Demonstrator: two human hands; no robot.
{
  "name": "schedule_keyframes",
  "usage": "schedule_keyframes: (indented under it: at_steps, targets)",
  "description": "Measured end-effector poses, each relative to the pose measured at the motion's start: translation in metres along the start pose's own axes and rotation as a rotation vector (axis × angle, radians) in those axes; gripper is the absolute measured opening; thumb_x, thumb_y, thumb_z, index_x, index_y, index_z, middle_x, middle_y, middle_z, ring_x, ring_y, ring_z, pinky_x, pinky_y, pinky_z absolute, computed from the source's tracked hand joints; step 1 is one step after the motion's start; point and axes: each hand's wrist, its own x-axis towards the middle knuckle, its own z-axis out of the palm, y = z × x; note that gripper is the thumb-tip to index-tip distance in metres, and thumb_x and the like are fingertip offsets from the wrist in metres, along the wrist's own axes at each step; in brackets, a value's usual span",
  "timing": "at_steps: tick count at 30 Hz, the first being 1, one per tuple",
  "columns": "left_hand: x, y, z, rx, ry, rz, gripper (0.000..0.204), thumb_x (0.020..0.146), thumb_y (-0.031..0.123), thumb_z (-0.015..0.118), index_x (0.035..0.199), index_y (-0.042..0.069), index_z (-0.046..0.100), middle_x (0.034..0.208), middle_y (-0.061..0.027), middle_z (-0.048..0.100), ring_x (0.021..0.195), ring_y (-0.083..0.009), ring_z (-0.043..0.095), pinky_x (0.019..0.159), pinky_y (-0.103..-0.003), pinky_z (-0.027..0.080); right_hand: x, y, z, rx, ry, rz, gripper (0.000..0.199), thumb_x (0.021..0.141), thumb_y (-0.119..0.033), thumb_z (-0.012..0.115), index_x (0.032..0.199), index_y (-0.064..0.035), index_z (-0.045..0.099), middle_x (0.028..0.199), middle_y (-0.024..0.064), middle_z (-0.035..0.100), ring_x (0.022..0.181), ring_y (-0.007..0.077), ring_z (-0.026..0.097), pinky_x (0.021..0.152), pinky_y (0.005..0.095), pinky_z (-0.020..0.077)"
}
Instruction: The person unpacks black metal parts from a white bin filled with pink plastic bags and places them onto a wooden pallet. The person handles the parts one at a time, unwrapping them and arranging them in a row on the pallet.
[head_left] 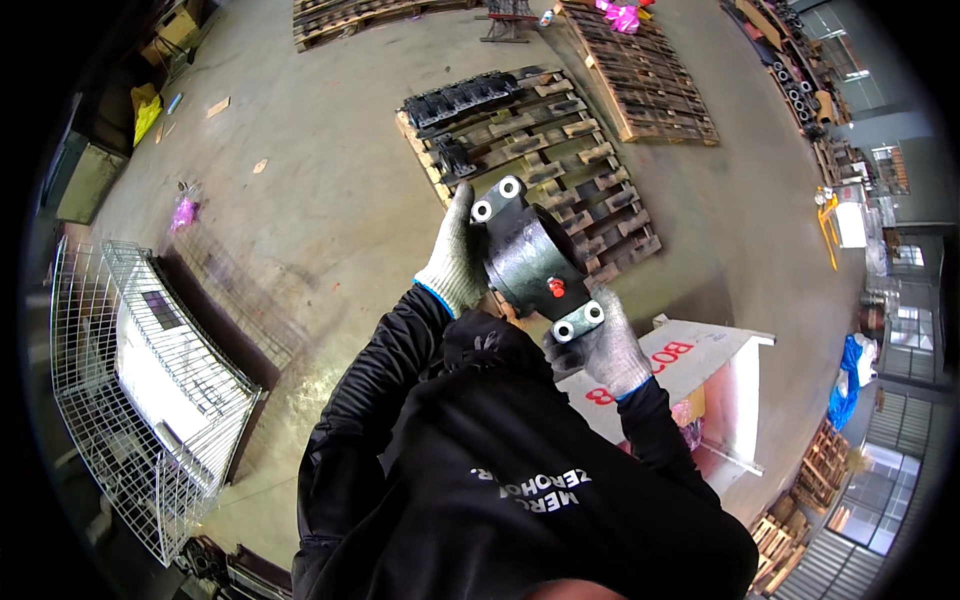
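Between my two gloved hands I hold a black cast-metal housing [530,262], tilted, with a rounded barrel-like middle. Each of its end flanges has two pale-rimmed holes, and a small red plug [556,287] sticks out of its side. My left hand [453,255] is closed round the upper left end. At the lower right flange, my right hand [612,350] grips the other end; some fingers of both hands are hidden behind the part. Beyond the housing lies a wooden pallet [612,212], bearing a row of similar black castings [460,98] and a separate black casting [452,157].
A white-sided box [735,400] stands close by on the right. On the left is a wire mesh cage [85,340]. Another slatted pallet [650,75] lies farther back. A yellow pallet jack [828,225] and a blue plastic sheet [846,385] are at the far right.
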Motion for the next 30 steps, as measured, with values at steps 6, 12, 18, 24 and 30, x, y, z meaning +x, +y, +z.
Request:
schedule_keyframes:
  at_steps: [6,12,18,24,30]
  targets:
    - [0.053,0.026,-0.002,0.116,0.180,0.066,0.052,0.092,0.052,0.057,0.120,0.009,0.061,0.111,-0.0097,0.067,0.099,-0.0250,0.065,0.090,-0.040,0.053,0.049,-0.053,0.000,-0.082,-0.097,0.040,0.083,0.091,-0.074,0.030,0.104,0.0026,0.060,0.072,0.0165,0.066,0.057,0.0278,0.066,0.048,0.0361,0.0546]
    - [0.088,0.057,0.005,0.063,0.263,0.063,0.042,0.090,0.041,0.068,0.117,0.009,0.062,0.108,-0.0092,0.067,0.095,-0.0251,0.066,0.085,-0.041,0.055,0.084,-0.095,-0.001,-0.191,-0.142,0.040,0.092,0.086,-0.081,0.028,0.112,0.0019,0.058,0.079,0.0156,0.067,0.060,0.0256,0.067,0.052,0.0343,0.0564]
    - [0.140,0.112,0.021,-0.060,0.153,0.024,0.045,0.090,0.040,0.068,0.121,0.008,0.060,0.111,-0.0123,0.067,0.101,-0.0297,0.065,0.090,-0.051,0.053,0.132,-0.160,0.010,-0.052,-0.322,0.127,0.104,0.081,-0.086,0.023,0.131,0.0009,0.049,0.091,0.0197,0.068,0.071,0.0300,0.069,0.059,0.0383,0.0588]
    - [0.223,0.194,0.011,0.282,0.000,-0.136,0.054,0.092,0.029,0.066,0.138,0.007,0.049,0.128,-0.0090,0.060,0.113,-0.0239,0.060,0.102,-0.039,0.047,0.229,-0.173,0.028,0.296,-0.437,0.035,0.092,0.077,-0.044,0.078,0.142,0.0064,0.035,0.128,0.0272,0.054,0.113,0.0423,0.059,0.093,0.0529,0.0511]
    - [0.273,0.263,-0.031,0.160,0.068,-0.329,0.052,0.098,0.036,0.058,0.140,0.009,0.046,0.132,-0.0092,0.058,0.116,-0.0207,0.059,0.101,-0.038,0.047,0.276,-0.238,0.060,0.271,-0.342,0.226,0.033,0.081,-0.017,0.056,0.106,0.0037,0.061,0.116,0.0219,0.063,0.093,0.0281,0.062,0.085,0.0370,0.0516]
